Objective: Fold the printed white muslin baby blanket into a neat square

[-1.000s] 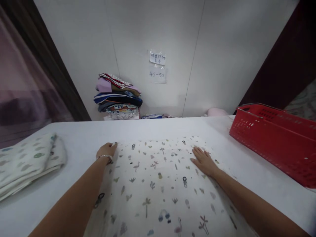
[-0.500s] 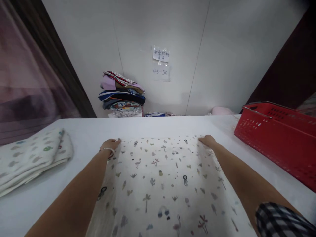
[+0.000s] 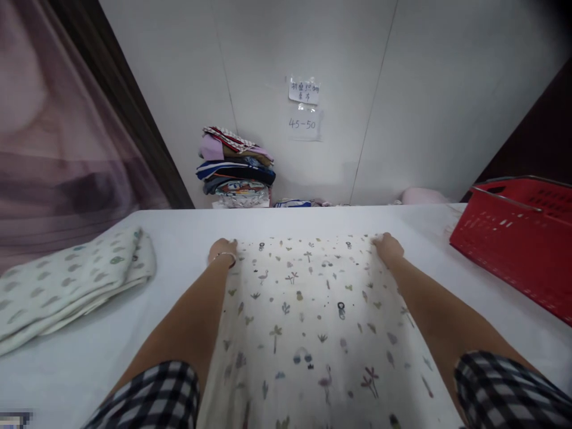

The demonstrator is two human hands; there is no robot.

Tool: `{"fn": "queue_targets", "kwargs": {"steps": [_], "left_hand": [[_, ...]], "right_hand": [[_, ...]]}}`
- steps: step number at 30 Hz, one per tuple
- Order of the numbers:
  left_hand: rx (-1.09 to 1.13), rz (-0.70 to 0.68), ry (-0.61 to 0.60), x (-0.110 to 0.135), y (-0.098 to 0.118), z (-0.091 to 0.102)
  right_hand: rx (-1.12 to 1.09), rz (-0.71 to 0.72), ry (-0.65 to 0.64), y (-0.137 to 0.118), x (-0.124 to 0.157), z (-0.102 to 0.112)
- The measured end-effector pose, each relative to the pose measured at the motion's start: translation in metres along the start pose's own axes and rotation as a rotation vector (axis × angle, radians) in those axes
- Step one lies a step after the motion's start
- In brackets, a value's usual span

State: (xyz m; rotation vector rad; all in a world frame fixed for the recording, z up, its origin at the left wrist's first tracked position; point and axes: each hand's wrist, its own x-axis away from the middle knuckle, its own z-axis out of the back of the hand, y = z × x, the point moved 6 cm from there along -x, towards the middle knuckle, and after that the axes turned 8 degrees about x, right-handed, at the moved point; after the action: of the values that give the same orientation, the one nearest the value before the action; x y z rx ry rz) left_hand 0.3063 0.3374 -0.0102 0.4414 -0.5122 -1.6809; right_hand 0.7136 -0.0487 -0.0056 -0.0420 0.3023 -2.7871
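my left hand (image 3: pixel 222 251) and right hand (image 3: pixel 389 248) curl closed, pinching the far corners of the printed cloth (image 3: pixel 313 330) spread before me on the table (image 3: pixel 308 220), presumably so its edge stays straight; the red basket (image 3: pixel 522 253) sits off to the right, likely to leave the cloth room

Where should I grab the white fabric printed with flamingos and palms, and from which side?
Probably the two far corners of the white printed fabric, coming from the outer left and right: it lies spread, its far edge straight, and your left hand and right hand are at those ends.
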Motion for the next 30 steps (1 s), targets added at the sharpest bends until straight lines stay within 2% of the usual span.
{"fn": "queue_targets", "kwargs": {"steps": [4, 7, 10, 13, 15, 17, 21, 26, 30], "left_hand": [[-0.036, 0.006, -0.062, 0.008, -0.005, -0.002], [-0.038, -0.071, -0.097, 0.024, -0.006, 0.005], [-0.055, -0.218, -0.139, 0.062, -0.013, 0.010], [-0.202, -0.450, -0.228, 0.120, -0.031, 0.009], [-0.284, -0.571, -0.287, 0.161, -0.051, 0.009], [-0.324, -0.618, -0.286, 0.193, -0.073, 0.017], [-0.356, -0.622, -0.238, 0.231, -0.107, 0.037], [-0.354, -0.635, -0.202, 0.252, -0.114, 0.045], [-0.371, -0.746, -0.176, 0.281, -0.113, 0.047]], "right_hand": [[0.060, 0.035, 0.052, 0.007, 0.007, -0.007], [0.117, 0.189, 0.189, 0.014, 0.020, -0.005], [0.157, 0.467, 0.240, 0.021, 0.052, -0.013], [0.196, 0.670, 0.153, 0.043, 0.097, -0.026], [0.227, 0.680, 0.110, 0.066, 0.127, -0.028], [0.255, 0.636, 0.094, 0.092, 0.154, -0.024], [0.275, 0.608, 0.071, 0.127, 0.204, -0.013], [0.290, 0.572, 0.074, 0.137, 0.239, -0.001], [0.295, 0.582, 0.123, 0.147, 0.257, 0.005]]}}
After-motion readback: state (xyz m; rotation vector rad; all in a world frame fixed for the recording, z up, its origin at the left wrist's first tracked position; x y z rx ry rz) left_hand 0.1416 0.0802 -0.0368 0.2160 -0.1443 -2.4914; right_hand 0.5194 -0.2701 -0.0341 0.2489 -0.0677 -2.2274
